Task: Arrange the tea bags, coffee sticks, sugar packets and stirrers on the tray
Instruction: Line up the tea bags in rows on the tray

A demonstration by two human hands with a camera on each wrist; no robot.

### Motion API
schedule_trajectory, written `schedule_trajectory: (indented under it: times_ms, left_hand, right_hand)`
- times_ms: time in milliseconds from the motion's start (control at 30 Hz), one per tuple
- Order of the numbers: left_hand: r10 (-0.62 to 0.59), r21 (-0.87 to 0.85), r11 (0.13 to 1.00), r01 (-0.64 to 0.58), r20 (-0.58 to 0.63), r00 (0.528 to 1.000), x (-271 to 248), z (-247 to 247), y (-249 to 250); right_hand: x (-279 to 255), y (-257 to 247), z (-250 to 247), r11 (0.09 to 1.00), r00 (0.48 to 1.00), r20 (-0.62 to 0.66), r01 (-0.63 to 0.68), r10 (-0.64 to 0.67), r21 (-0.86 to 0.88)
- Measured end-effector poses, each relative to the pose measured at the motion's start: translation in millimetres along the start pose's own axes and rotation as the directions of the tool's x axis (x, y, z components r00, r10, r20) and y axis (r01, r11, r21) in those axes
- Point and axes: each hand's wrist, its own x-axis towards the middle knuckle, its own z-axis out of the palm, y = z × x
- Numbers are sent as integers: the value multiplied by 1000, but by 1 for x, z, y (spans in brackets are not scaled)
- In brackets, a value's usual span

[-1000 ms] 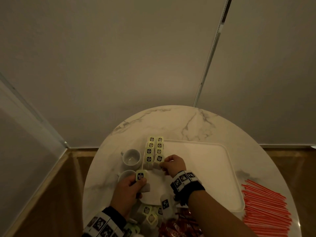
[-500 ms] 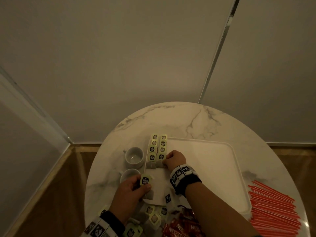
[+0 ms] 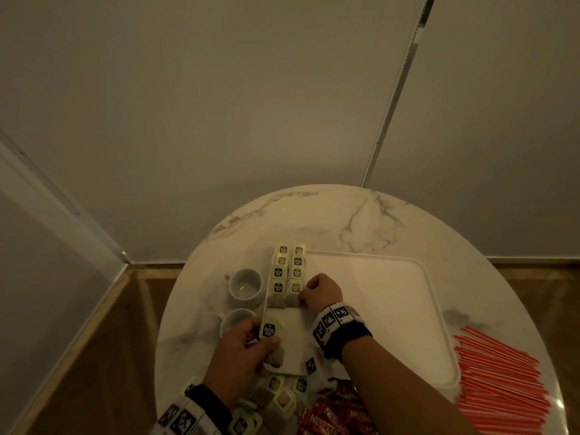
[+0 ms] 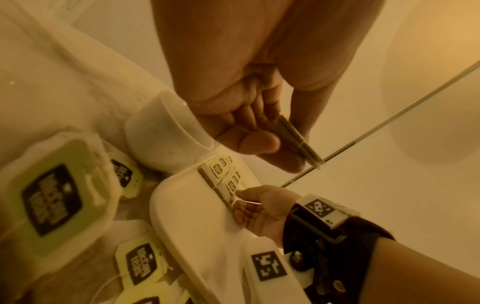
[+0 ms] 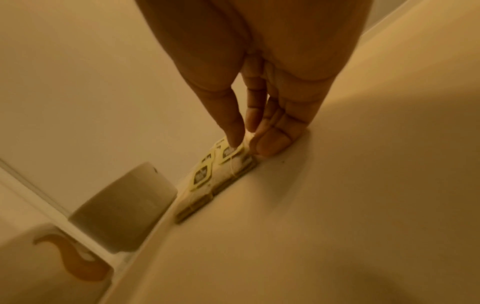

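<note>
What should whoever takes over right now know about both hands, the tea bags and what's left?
Left hand grips one tea bag above the white tray's near-left corner.
Right hand pinches the nearest bag of the right column.
Done: two columns of tea bags along the tray's left edge.
Left: loose tea bags, Nescafe sticks and red stirrers, all off the tray. Sugar packets not visible.

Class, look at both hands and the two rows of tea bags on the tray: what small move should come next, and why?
Probably the left hand should lay its tea bag at the near end of the left row. The right hand pinches the last bag of the right row, and the tray lies bare just in front of both rows.
</note>
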Motion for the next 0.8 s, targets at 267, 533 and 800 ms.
schedule_trajectory:
  times_ms: [267,533,800]
  left_hand:
    - [59,-24,998,-59,-31,998,5,5,9]
    - [102,108,988,-108,61,993,14,7,1]
    - [228,316,931,-185,-105,968,9,-1,-8]
  right_hand:
    - [-82,-12,-38,880,930,262,113,-256,461]
    - [-105,5,-20,839,940,166,175,-299,516]
    - [-68,0,-9,865,971,153,84,-182,495]
